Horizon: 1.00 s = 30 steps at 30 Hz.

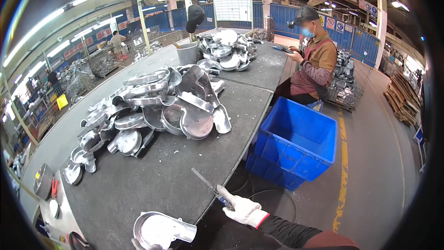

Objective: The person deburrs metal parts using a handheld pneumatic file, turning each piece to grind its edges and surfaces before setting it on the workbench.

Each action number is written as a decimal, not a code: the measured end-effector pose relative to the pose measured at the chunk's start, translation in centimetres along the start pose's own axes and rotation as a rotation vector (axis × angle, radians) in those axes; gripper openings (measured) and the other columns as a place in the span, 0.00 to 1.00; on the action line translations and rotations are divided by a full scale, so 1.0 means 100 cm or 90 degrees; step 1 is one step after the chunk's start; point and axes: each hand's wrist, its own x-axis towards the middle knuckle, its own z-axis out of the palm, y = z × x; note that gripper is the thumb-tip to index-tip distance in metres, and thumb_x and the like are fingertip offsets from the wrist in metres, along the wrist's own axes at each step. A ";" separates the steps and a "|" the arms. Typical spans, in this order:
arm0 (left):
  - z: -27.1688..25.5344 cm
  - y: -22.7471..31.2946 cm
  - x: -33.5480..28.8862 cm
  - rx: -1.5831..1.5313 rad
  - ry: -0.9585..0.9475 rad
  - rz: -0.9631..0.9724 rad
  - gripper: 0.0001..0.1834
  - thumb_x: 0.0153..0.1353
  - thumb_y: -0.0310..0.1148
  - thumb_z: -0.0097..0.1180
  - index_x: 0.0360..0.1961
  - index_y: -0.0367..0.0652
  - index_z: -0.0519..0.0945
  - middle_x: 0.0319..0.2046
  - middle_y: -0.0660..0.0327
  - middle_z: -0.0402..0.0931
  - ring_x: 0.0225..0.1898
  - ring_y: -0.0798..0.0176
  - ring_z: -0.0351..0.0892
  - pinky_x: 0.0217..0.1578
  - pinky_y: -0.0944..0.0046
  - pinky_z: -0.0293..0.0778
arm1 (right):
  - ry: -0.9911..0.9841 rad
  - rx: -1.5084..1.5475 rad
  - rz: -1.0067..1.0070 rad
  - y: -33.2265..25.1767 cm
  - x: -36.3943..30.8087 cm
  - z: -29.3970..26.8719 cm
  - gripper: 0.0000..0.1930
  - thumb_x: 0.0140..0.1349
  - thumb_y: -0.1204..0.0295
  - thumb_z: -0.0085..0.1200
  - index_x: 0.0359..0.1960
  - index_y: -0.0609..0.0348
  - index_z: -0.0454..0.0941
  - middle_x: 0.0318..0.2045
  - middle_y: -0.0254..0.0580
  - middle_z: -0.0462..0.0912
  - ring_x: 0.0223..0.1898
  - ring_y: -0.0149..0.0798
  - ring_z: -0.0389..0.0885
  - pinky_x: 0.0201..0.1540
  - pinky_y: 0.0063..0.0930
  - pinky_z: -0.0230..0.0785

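My right hand (244,209), in a white knit glove with a red cuff, is closed round the blue handle of a flat metal file (202,178). The file's blade points up and left over the table's edge. At the bottom of the view, a silvery cast metal housing (157,230) with a round body and a side spout lies tilted at the table's near edge. My left hand (136,244) grips its lower left rim; only some gloved fingertips show, the rest being cut off by the frame. File and housing are apart.
A large pile of similar castings (152,102) covers the middle of the dark table (185,162). Beyond it are a second pile (229,48) and a grey bucket (187,54). An open blue crate (296,134) stands right. A masked co-worker (314,60) sits farther back. Red-handled pliers (54,189) lie left.
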 end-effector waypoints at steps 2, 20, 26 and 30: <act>-0.001 0.006 0.005 0.117 0.014 0.061 0.33 0.56 0.52 0.76 0.52 0.37 0.83 0.73 0.37 0.64 0.58 0.39 0.79 0.55 0.46 0.79 | -0.012 -0.003 0.018 -0.001 0.002 -0.005 0.42 0.69 0.54 0.50 0.82 0.27 0.42 0.47 0.57 0.84 0.46 0.60 0.86 0.52 0.51 0.78; -0.001 -0.005 -0.005 0.174 0.075 0.154 0.31 0.56 0.36 0.77 0.59 0.40 0.81 0.72 0.42 0.67 0.61 0.41 0.79 0.56 0.51 0.80 | -0.026 -0.055 0.012 -0.008 -0.011 -0.010 0.43 0.68 0.56 0.49 0.82 0.26 0.41 0.48 0.59 0.86 0.47 0.60 0.87 0.52 0.53 0.80; 0.002 -0.025 0.004 0.221 0.083 0.289 0.35 0.53 0.40 0.80 0.61 0.46 0.80 0.72 0.39 0.66 0.66 0.34 0.74 0.59 0.46 0.79 | -0.003 -0.026 0.044 -0.014 -0.006 -0.001 0.44 0.68 0.55 0.51 0.82 0.28 0.42 0.50 0.61 0.85 0.48 0.61 0.87 0.54 0.52 0.79; -0.001 -0.017 0.001 0.249 0.086 0.264 0.37 0.50 0.40 0.81 0.62 0.45 0.79 0.74 0.39 0.62 0.69 0.32 0.70 0.60 0.43 0.78 | -0.013 -0.025 0.035 -0.015 -0.010 -0.004 0.43 0.68 0.56 0.49 0.82 0.28 0.41 0.49 0.63 0.85 0.48 0.62 0.86 0.54 0.53 0.78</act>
